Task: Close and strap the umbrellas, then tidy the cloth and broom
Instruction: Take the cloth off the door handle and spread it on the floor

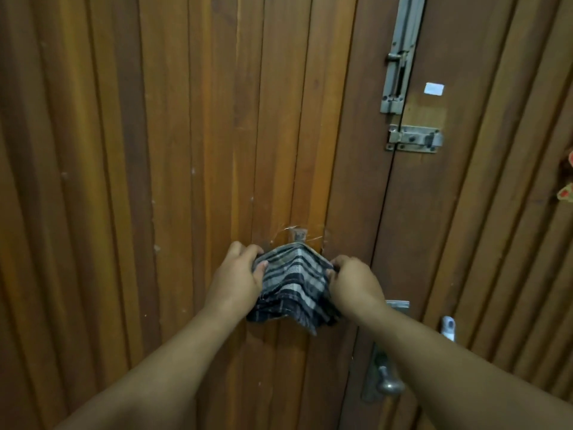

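Note:
A dark blue and white checked cloth [293,287] hangs bunched against a wooden door, just below a small hook [299,235] fixed to the planks. My left hand [238,273] grips the cloth's left upper edge, thumb on the front. My right hand [356,280] grips its right upper edge with curled fingers. The cloth's top fold sits right under the hook; whether it hangs on it I cannot tell. No umbrella or broom is in view.
The brown plank door [155,181] fills the view. A metal lever handle [387,383] sits low right, a horizontal bolt [415,139] and a tall vertical bolt [398,57] higher up. A second handle [449,327] is on the right leaf.

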